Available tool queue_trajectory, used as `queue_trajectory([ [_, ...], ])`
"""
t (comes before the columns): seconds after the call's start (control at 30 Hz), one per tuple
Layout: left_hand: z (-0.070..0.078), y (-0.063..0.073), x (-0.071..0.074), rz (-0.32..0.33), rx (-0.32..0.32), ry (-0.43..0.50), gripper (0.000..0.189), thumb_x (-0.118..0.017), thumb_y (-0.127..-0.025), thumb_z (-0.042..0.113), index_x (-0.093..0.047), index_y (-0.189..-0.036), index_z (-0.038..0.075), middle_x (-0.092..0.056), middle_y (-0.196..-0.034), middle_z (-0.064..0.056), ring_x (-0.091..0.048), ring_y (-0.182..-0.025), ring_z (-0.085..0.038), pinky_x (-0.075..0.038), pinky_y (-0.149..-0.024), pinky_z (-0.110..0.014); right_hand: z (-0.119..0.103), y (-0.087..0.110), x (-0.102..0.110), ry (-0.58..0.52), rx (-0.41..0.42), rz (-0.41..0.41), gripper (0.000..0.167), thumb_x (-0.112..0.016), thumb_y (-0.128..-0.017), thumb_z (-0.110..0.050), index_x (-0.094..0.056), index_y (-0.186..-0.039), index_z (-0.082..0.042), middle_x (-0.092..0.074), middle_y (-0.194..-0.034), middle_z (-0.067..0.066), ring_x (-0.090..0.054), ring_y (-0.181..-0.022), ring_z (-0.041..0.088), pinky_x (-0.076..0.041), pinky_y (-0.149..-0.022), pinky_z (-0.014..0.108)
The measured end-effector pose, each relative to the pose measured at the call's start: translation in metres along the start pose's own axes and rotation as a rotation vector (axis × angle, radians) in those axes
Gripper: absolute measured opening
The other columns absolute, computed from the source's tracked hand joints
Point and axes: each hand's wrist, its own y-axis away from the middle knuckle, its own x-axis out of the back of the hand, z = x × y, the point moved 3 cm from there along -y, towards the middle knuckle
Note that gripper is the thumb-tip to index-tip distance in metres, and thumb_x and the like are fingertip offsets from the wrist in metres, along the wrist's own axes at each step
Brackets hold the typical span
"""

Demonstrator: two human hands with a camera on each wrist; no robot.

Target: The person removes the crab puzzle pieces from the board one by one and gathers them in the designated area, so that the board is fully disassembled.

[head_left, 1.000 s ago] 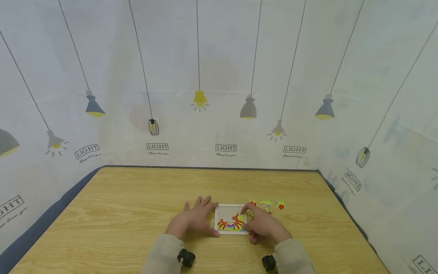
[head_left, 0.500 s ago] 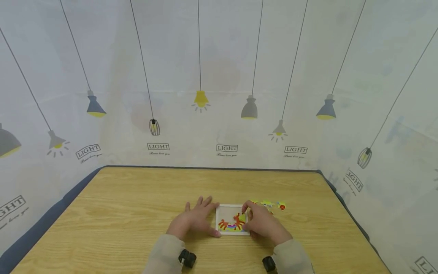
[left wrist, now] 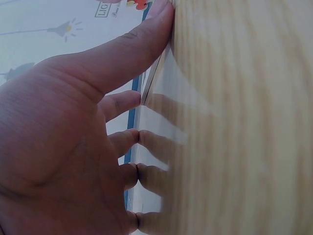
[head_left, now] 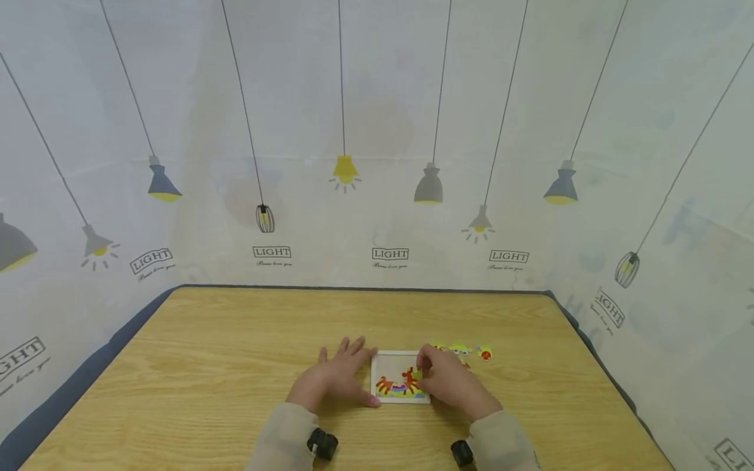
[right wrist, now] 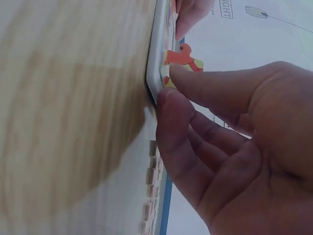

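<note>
- The left hand (head_left: 336,378) lies flat on the table (head_left: 224,353), fingers spread and straight, its thumb along the left edge of the puzzle tray (head_left: 389,357).
- In the left wrist view, the fingertips (left wrist: 128,138) press down on the wood and the thumb tip touches the tray's edge.
- The right hand (head_left: 450,383) rests at the tray's right side, fingers bent, the thumb and forefinger closed on a small puzzle piece (right wrist: 167,81) at the tray's rim.
- The tray sits between the two hands, touching both; an orange animal figure (head_left: 406,379) shows inside it, close to the right thumb.
- A few loose pieces (head_left: 465,352) lie on the table just beyond the right hand, on its far side.
- Past both hands hangs a curtain (head_left: 377,131) printed with lamps.
</note>
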Motion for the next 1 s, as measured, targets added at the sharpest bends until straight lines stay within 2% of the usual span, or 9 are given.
queue_trajectory([
  [0.13, 0.0007, 0.0000, -0.0001, 0.005, 0.001, -0.005, 0.105, -0.090, -0.079, 0.054, -0.039, -0.166, 0.021, -0.017, -0.180, -0.014, -0.006, -0.167, -0.045, 0.001, -0.127, -0.079, 0.0006, -0.0005, 0.0017, -0.010, -0.016, -0.012, 0.023, -0.082, -0.090, -0.003, -0.062, -0.099, -0.010, -0.062, -0.090, 0.003, -0.055, -0.081, 0.017, -0.047, -0.070, 0.031],
  [0.3, 0.0005, -0.0003, 0.0003, 0.003, 0.008, -0.002, 0.106, -0.090, -0.079, 0.054, -0.039, -0.166, 0.022, -0.017, -0.180, -0.014, -0.006, -0.167, -0.045, 0.001, -0.127, -0.079, -0.0015, -0.0009, 0.0009, -0.010, -0.026, -0.027, 0.023, -0.083, -0.089, -0.004, -0.064, -0.102, -0.008, -0.060, -0.088, 0.004, -0.053, -0.078, 0.018, -0.045, -0.067, 0.031],
  [0.73, 0.0020, 0.0022, 0.0013, -0.004, 0.016, -0.001, 0.105, -0.089, -0.080, 0.055, -0.039, -0.166, 0.022, -0.016, -0.180, -0.012, -0.005, -0.168, -0.044, 0.002, -0.128, -0.078, -0.0021, -0.0004, -0.0019, 0.006, -0.029, -0.029, 0.025, -0.083, -0.089, -0.002, -0.062, -0.101, -0.008, -0.059, -0.089, 0.005, -0.053, -0.080, 0.018, -0.045, -0.070, 0.032],
  [1.0, 0.0020, 0.0022, 0.0000, 0.000, 0.010, -0.005, 0.107, -0.089, -0.079, 0.056, -0.038, -0.166, 0.021, -0.015, -0.180, -0.013, -0.005, -0.167, -0.044, 0.003, -0.128, -0.078, -0.0029, 0.0009, -0.0004, 0.027, 0.027, -0.028, 0.020, -0.082, -0.088, 0.001, -0.064, -0.090, -0.009, -0.063, -0.086, 0.001, -0.053, -0.080, 0.017, -0.045, -0.070, 0.031],
])
